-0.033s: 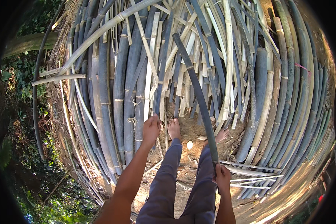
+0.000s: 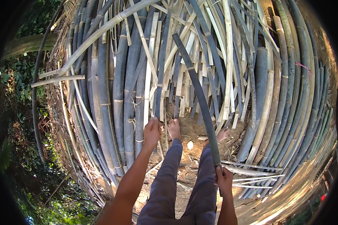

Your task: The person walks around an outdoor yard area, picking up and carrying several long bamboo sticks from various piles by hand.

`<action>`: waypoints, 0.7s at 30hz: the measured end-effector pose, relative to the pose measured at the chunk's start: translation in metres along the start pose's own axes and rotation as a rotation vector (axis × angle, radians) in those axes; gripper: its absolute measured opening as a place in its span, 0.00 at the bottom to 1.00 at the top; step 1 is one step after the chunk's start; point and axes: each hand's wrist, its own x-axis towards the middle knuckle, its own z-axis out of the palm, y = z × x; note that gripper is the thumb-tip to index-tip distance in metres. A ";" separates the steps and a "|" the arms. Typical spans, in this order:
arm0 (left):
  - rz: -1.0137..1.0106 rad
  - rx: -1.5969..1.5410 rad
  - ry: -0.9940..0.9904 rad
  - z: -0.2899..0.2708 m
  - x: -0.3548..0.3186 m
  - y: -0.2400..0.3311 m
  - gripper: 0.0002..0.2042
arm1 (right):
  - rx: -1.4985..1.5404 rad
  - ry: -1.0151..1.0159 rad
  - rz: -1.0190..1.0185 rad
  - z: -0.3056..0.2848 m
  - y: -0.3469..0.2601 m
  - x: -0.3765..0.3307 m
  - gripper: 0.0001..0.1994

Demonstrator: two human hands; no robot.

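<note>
My right hand (image 2: 224, 180) is closed around the near end of a long dark bamboo strip (image 2: 199, 90). That strip runs up and away to the left, its far end lying over the pile in the middle. Farther forward, my left hand (image 2: 152, 132) is closed on the near end of another dark bamboo strip (image 2: 159, 84), which stretches away among the others. A short piece of it shows below the hand. Pale and dark split strips (image 2: 187, 88) lie criss-crossed beyond my feet.
Whole bamboo poles (image 2: 118, 97) lie lengthwise on the left, and more poles (image 2: 289, 82) with a pink tie (image 2: 303, 66) on the right. Thin pale sticks (image 2: 255, 176) lie crosswise near my right hand. My bare feet stand on brown ground. Green plants (image 2: 22, 112) grow at far left.
</note>
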 end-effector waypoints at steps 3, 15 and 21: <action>0.152 0.023 0.007 0.026 -0.018 -0.032 0.19 | -0.379 0.155 -0.358 -0.032 0.049 -0.022 0.14; 0.004 -0.101 -0.372 0.176 0.058 0.114 0.43 | 0.707 -0.615 0.194 -0.105 0.080 -0.141 0.18; -0.067 -0.482 -0.624 0.206 0.105 0.124 0.28 | 0.263 -0.565 0.240 -0.122 0.083 -0.139 0.19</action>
